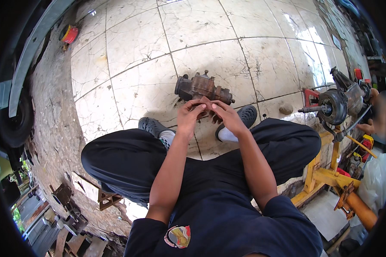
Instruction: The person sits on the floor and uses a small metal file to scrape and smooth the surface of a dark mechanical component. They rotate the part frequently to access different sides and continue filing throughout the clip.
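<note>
My left hand (189, 116) and my right hand (226, 115) meet in front of me, above the floor between my feet. Their thumbs and fingertips pinch a small, flat, reddish-brown piece (206, 102), partly hidden by the fingers; its material is hard to make out. Just beyond the hands, a rusty brown metal machine part (203, 85) lies on its side on the tiles. It has a dark round opening at its left end and a bolt-like stub on top. The fingers overlap its near edge in the picture, and I cannot tell whether they touch it.
Cracked white tiles (206, 55) cover the floor. At right, a large mechanical assembly with a shaft (334, 105) rests above a yellow metal stand (317, 180), beside another person's hand (366, 128). A red-and-yellow tin (68, 34) lies far left. A black tyre (17, 120) stands at the left.
</note>
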A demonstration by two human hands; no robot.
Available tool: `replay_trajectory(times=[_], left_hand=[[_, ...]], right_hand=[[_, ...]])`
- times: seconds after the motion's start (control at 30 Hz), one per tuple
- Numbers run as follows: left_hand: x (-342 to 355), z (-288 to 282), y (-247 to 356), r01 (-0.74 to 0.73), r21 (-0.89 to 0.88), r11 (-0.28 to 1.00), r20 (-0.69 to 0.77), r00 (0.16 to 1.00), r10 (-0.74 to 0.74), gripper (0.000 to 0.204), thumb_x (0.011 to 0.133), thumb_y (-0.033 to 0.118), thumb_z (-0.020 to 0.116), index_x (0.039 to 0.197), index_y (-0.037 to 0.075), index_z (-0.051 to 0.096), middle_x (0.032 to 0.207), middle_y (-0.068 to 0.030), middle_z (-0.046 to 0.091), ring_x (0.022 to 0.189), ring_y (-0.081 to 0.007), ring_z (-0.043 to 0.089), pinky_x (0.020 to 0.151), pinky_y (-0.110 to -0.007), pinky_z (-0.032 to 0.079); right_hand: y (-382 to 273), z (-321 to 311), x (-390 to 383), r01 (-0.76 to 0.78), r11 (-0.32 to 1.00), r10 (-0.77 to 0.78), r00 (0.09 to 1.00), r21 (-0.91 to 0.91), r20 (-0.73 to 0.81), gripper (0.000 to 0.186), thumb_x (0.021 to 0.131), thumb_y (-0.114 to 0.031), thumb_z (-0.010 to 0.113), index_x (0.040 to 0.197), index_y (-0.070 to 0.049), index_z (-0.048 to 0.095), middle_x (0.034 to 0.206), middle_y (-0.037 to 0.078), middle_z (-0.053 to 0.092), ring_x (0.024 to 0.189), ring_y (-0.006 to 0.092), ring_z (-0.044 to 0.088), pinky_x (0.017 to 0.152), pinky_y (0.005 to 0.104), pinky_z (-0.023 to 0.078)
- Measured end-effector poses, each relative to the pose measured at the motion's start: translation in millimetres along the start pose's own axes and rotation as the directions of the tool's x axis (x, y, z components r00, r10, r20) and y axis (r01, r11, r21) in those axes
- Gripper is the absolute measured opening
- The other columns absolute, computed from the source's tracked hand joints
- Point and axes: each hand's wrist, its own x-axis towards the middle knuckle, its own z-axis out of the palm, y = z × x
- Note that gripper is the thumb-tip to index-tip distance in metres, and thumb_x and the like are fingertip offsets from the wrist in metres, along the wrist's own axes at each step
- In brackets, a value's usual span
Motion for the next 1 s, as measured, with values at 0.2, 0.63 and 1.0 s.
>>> replay_trajectory(times=[0.2,0.63,1.0], left_hand=[[-2,12,0,0.008,-0.082,0.997,0.003,1.0,-0.008,0.017,0.098,0.003,0.071,0.113,-0.002,0.066,0.111,-0.0125,0.073,0.1,-0.0214,0.073,0.09,-0.038,0.064],[4,15,-7,-0.062,-0.182,0.981,-0.066,0.997,0.051,0.018,0.1,0.012,0.073,0.116,0.003,0.071,0.103,-0.0068,0.075,0.093,-0.0167,0.073,0.084,-0.034,0.062],[5,14,-1,-0.128,-0.103,0.986,-0.064,0.99,0.122,0.016,0.1,0.007,0.071,0.115,0.003,0.07,0.103,-0.0074,0.074,0.088,-0.0148,0.071,0.075,-0.031,0.059]], right_hand=[[-10,-8,1,0.144,0.841,-0.222,0.971,-0.522,-0.089,0.035,0.097,-0.02,0.074,0.127,-0.002,0.071,0.103,0.013,0.077,0.096,0.0195,0.072,0.087,0.033,0.055],[17,-3,17,0.134,0.918,-0.209,0.963,-0.373,-0.168,0.033,0.098,-0.022,0.074,0.124,-0.002,0.074,0.105,0.009,0.077,0.093,0.0147,0.069,0.084,0.0298,0.054],[12,-3,18,0.145,0.989,-0.141,0.982,0.019,-0.124,0.04,0.104,-0.023,0.069,0.132,0.006,0.067,0.106,0.005,0.073,0.091,0.009,0.065,0.081,0.0261,0.053]])
